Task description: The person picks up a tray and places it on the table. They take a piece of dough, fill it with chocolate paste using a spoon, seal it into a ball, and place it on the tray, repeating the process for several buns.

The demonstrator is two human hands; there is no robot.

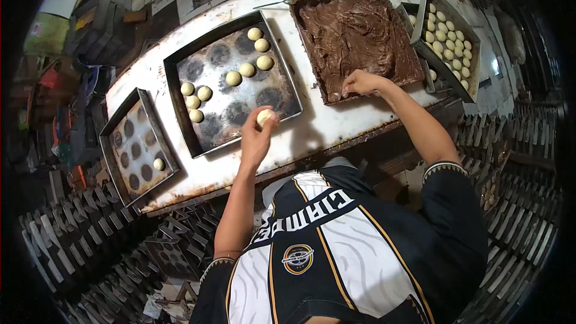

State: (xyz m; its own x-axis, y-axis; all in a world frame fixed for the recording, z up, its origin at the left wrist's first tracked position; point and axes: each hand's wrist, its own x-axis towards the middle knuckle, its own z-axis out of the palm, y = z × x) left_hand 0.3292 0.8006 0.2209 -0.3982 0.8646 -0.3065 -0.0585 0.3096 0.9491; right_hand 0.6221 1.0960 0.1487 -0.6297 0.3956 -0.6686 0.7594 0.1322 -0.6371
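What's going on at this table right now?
A person works at a worn white metal table. Their left hand holds a pale round dough ball at the near edge of the middle dark metal baking tray, where other balls already lie. Their right hand has its fingertips in the brown chocolate paste filling a square tray. A tilted tray of small dough balls sits beside it.

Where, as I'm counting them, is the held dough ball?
In the head view, the left hand holds the dough ball over the near edge of the middle tray, left of the chocolate tray.
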